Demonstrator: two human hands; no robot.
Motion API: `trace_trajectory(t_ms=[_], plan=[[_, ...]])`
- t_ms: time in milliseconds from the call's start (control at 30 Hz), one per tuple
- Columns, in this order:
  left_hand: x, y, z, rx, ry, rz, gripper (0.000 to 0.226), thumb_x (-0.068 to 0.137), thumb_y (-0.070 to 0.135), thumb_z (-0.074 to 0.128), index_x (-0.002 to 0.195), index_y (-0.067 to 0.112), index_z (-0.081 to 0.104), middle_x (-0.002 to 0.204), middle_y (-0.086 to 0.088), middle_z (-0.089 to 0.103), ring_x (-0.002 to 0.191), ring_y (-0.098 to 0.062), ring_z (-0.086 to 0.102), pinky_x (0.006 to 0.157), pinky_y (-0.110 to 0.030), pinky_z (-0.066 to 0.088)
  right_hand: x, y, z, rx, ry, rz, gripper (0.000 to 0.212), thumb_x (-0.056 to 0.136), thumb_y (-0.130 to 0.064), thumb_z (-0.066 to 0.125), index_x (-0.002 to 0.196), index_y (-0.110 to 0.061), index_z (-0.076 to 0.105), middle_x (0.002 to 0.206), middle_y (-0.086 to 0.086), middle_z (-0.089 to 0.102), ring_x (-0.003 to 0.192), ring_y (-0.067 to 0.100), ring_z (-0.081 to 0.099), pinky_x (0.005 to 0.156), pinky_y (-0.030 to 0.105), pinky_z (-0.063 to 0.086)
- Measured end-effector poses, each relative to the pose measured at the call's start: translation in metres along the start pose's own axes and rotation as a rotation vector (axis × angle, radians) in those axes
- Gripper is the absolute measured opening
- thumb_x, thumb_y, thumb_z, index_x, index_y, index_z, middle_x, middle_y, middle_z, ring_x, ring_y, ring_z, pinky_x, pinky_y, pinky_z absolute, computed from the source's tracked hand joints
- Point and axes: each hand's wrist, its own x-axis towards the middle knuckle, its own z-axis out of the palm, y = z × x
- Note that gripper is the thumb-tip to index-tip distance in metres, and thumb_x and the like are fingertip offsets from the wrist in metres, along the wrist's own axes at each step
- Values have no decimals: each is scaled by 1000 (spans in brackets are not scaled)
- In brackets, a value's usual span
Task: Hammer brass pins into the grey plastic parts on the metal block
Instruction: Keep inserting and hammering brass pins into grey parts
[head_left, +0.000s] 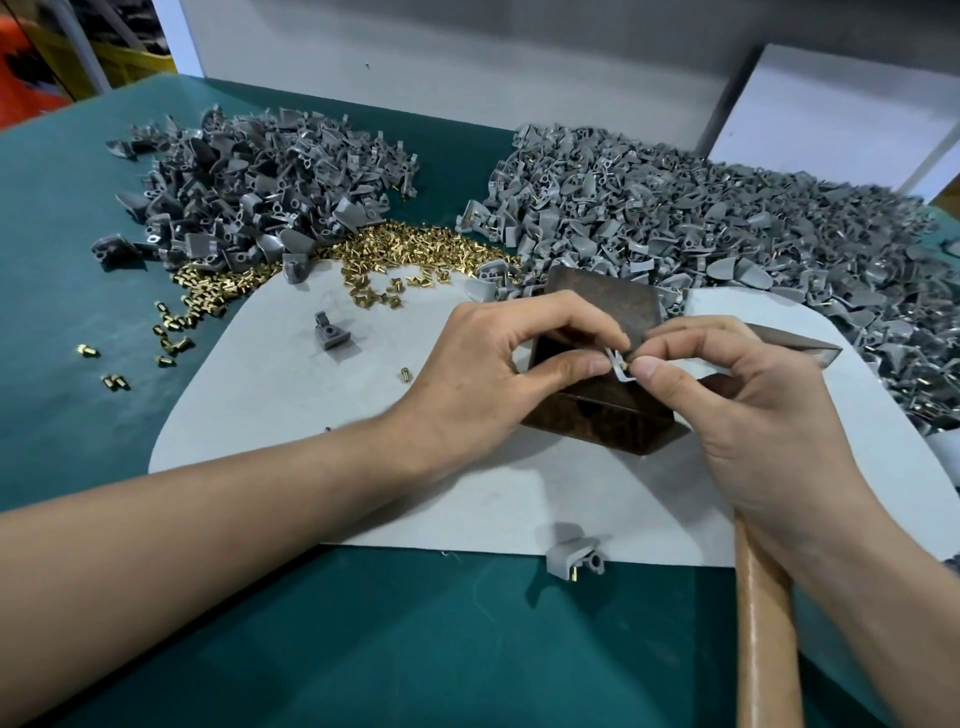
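Pinched a grey plastic part (618, 364) in the left grip (498, 358), thumb and first finger curled round it, right over the brown metal block (602, 415). Pinched a tiny brass pin (627, 368) in the right grip (727, 395) and touched it to that part. Could not tell if the part touched the block. Saw a hammer (763, 623) running under the right grip. Saw the block on a white mat (311, 415) on the green bench (78, 260). Saw a heap of pins (415, 249) behind the mat, between a dark pile of grey parts (249, 176) and a paler pile (701, 218).
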Motion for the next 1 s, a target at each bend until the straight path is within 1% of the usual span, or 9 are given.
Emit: trace_trajectory(t_ms=[67,200,400,467,567,633,767,833,1000], plan=[[0,-1,-1,-8,-8,-4,13,86,8,68,98,11,71,90,3,71,87,-10,67,82,-28,53,0,0,1,-14,-5,-1,18,79,-17,73,78,-35,70,92,-14,64,104,22,57,96,57,39],[1,-2,-1,-7,-16,14,12,86,8,67,97,9,71,92,-2,72,88,-14,67,84,-37,54,0,-1,0,-5,-12,-9,18,79,-17,73,78,-34,69,95,-11,65,106,23,56,98,57,37],[0,-4,0,-8,-14,43,12,86,6,67,97,6,70,90,-2,71,85,-14,66,80,-33,54,-1,-1,0,17,-21,-14,16,79,-16,72,78,-32,70,95,-11,65,102,18,58,99,55,37],[0,-4,-1,-21,-9,55,11,86,5,67,96,2,68,89,-5,70,84,-17,66,81,-38,55,-1,0,0,19,-21,-3,17,80,-17,72,77,-33,70,95,-11,66,105,22,57,99,55,37],[0,-5,0,-31,-7,60,10,85,4,66,95,0,67,90,-10,70,86,-24,67,81,-48,53,-1,1,-1,7,-37,5,17,81,-20,73,77,-36,71,99,-12,66,111,32,51,99,59,35],[0,-5,0,-38,-12,56,10,86,4,66,95,0,67,91,-11,70,88,-26,67,82,-51,53,0,2,-1,14,-49,10,16,82,-20,72,77,-35,71,100,-11,65,112,33,50,100,59,34],[1,-6,-1,-44,-15,50,9,86,4,65,95,2,67,92,-11,70,90,-28,66,82,-53,52,1,2,-1,46,-57,13,14,81,-18,71,76,-31,71,100,-9,65,112,27,52,102,54,35],[1,-6,0,-45,-16,48,9,86,4,65,95,2,67,92,-11,70,90,-28,66,82,-54,52,0,2,-2,55,-55,16,14,80,-19,71,75,-32,71,99,-10,66,112,26,52,103,52,35],[1,-7,0,-61,-16,36,9,85,5,65,94,2,66,92,-12,69,91,-30,66,83,-55,51,0,2,-2,38,-67,13,13,81,-20,72,76,-31,71,100,-9,65,112,27,52,102,54,35]])
